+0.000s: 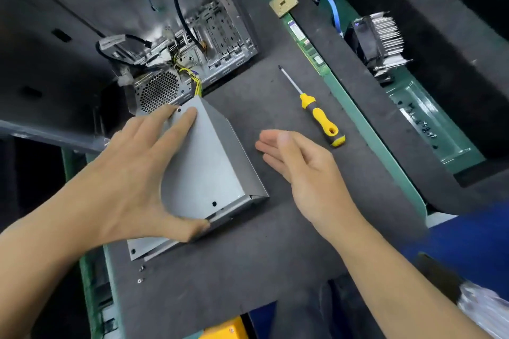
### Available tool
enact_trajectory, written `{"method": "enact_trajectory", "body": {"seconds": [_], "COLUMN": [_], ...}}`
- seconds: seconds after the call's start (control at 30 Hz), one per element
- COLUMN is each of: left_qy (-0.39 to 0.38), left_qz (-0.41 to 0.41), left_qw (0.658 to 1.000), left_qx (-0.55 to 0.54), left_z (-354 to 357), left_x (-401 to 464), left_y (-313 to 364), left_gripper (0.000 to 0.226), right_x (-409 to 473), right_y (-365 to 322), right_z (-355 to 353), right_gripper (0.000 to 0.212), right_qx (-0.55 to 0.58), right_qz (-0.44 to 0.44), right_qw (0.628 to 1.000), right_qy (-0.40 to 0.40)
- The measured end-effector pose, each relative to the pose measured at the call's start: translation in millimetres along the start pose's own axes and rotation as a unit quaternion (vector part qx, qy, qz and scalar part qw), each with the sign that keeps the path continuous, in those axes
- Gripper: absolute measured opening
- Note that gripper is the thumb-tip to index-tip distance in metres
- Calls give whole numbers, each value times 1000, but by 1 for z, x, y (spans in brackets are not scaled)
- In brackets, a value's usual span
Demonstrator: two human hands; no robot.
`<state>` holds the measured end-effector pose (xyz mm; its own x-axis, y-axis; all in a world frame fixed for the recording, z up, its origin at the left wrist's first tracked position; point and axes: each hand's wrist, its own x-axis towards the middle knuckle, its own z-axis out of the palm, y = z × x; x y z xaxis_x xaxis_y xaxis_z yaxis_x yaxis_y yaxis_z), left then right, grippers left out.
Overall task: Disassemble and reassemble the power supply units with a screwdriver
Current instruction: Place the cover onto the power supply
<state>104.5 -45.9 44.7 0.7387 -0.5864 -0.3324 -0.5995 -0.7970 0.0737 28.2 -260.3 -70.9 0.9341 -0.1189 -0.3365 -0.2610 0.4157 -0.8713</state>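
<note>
A grey metal power supply cover (209, 162) lies on the dark mat (248, 270). My left hand (132, 176) spans it, fingers on its far corner and thumb at its near edge. The power supply body (158, 89), with a honeycomb grille and yellow wires, sits just behind the cover. My right hand (300, 170) hovers open to the right of the cover, holding nothing. A yellow and black screwdriver (316, 113) rests on the mat beyond my right hand. Two small screws (141, 274) lie near the mat's left front.
An open computer case (214, 30) stands at the back left. A CPU chip (283, 3) and a RAM stick (308, 47) lie at the mat's far edge. A heatsink with fan (380, 38) and a clear tray of screws (429, 124) sit on the right.
</note>
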Motion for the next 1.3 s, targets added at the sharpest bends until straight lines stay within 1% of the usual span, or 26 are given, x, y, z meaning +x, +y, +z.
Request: {"method": "enact_trajectory", "body": {"seconds": [0.13,0.33,0.6,0.87,0.93,1.03,1.13,1.17,1.2,1.23,1.27,1.3], "left_qy": [-13,-16,-15,-24,-31,-53,-48,-33,18,113,232,343], "left_qz": [-1,8,10,3,1,-13,-18,-26,-39,-56,-89,-140], "left_qw": [1000,999,997,996,995,995,997,999,996,977,930,853], "left_qx": [20,36,72,88,94,86,54,3,-75,-170,-271,-368], "left_z": [-4,-6,-6,-9,-10,-10,-7,-7,-5,1,14,29], "left_x": [0,1,2,3,1,0,-2,-9,-19,-33,-50,-63], "left_y": [2,-2,0,7,8,11,9,8,4,1,0,3], "left_gripper": [137,139,139,140,143,147,144,142,135,121,99,72], "right_x": [5,6,8,8,7,6,3,1,0,0,1,4], "right_y": [-4,-7,-4,-3,-5,-8,-14,-17,-23,-27,-31,-36], "right_z": [1,2,2,3,4,4,5,6,9,11,15,19], "right_gripper": [27,26,37,37,35,31,30,33,37,41,46,52], "right_qx": [-61,-48,-44,-54,-56,-71,-111,-126,-144,-151,-158,-158], "right_qz": [5,0,10,12,16,19,15,6,-1,-3,5,17], "right_qw": [998,999,999,998,998,997,994,992,989,988,986,985], "right_qy": [-17,-6,5,2,3,1,-13,-22,-35,-46,-58,-73]}}
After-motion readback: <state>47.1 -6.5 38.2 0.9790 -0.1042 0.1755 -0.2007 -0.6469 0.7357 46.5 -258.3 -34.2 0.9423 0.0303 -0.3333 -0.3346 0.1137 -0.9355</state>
